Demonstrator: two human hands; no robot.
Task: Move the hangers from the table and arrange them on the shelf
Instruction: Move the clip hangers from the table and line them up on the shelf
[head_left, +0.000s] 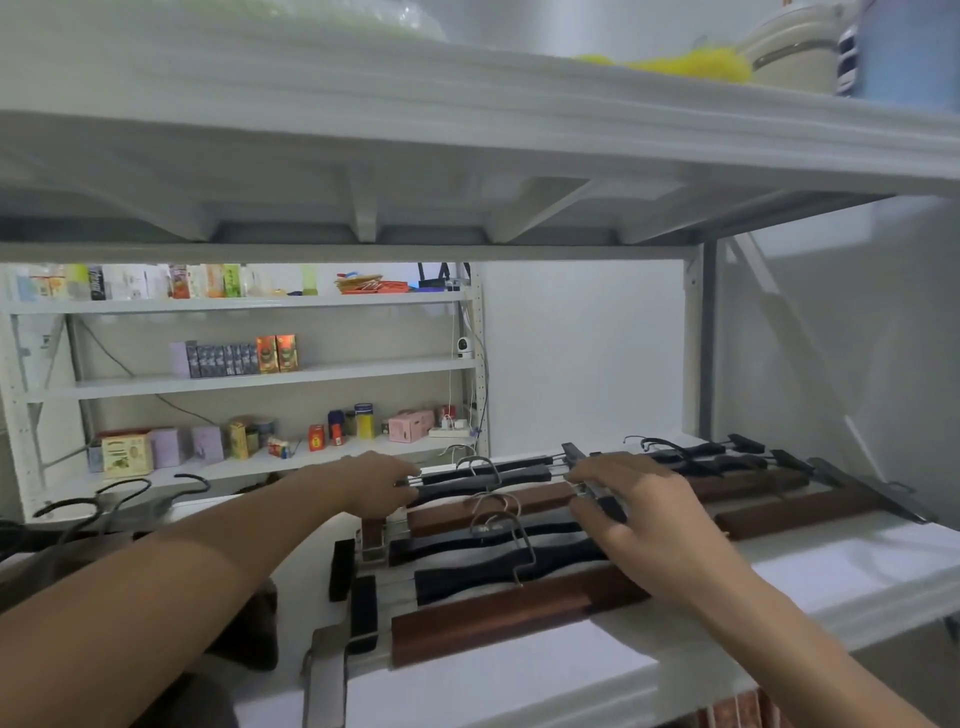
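Both my hands are out over the white shelf, where the hangers lie in a loose row running from near left to far right. My left hand is at the left end of a black hanger near the back; my fingers curl over its thin metal bar, so that grip is closed on the hanger. My right hand lies over the right end of the same hanger and the clip there, fingers bent down onto the metal part. I cannot tell whether that grip truly holds it or only presses on it.

In front of that one lies a brown wooden hanger, its wire hook standing up between my hands. Nearer to me are two more black hangers, and nearest the shelf's front edge a long brown hanger with a clip at its left end hanging past the shelf. Beyond my right hand more black and brown hangers lie side by side toward the back corner.

To my left, lower down, a few black hangers with curved hooks rest on a dark surface, blurred. Behind stands another white rack with small boxes and bottles. On the board above me lies something yellow and fluffy.
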